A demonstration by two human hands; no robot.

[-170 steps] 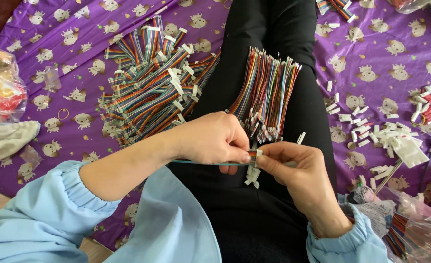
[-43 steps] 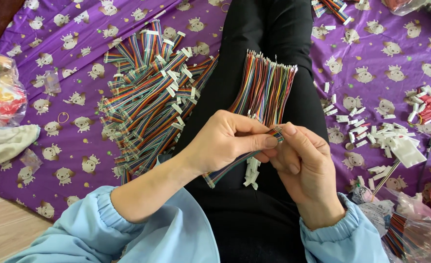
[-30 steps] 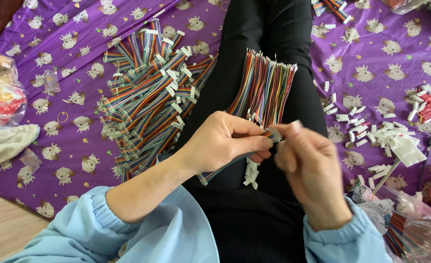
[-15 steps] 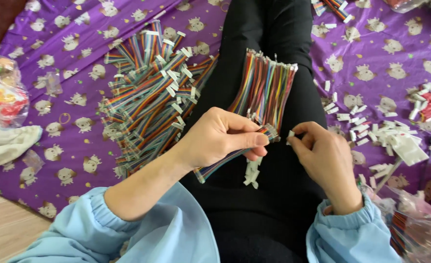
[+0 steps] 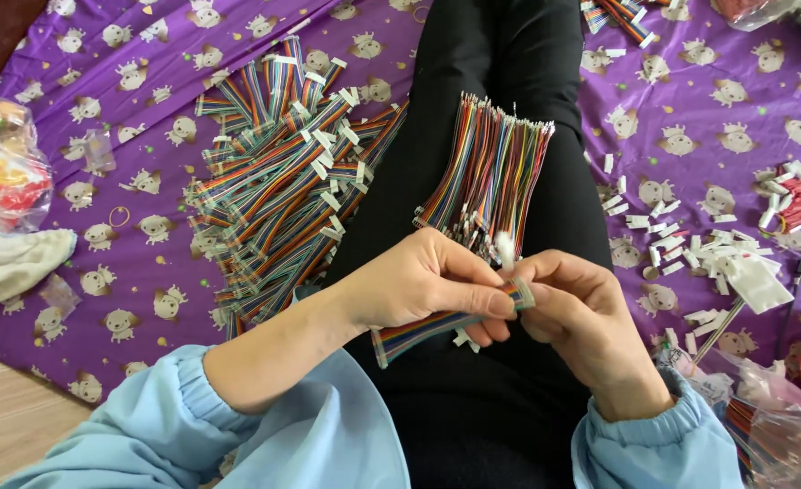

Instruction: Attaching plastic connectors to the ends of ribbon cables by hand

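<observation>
1. Right now, head view: left hand (image 5: 418, 281) is pinching a short rainbow ribbon cable (image 5: 436, 328) near its end, over the lap in black trousers (image 5: 491, 54).
2. Right hand (image 5: 581, 312) is pinching the same cable's tip, thumb and fingers pressed together, with a small white connector (image 5: 506, 246) at its fingertips.
3. Cable is looking light, soft and floppy; thin wire ends probably bending easily, so gripping close to the tip seems best.
4. Both wrists are bending inward, hands touching, forearms in blue sleeves.
5. Loose cable bundle (image 5: 495, 167) is lying on the thigh; finished pile (image 5: 282, 172) and white connectors (image 5: 717, 254) are sitting on the purple sheet (image 5: 147, 299).
</observation>
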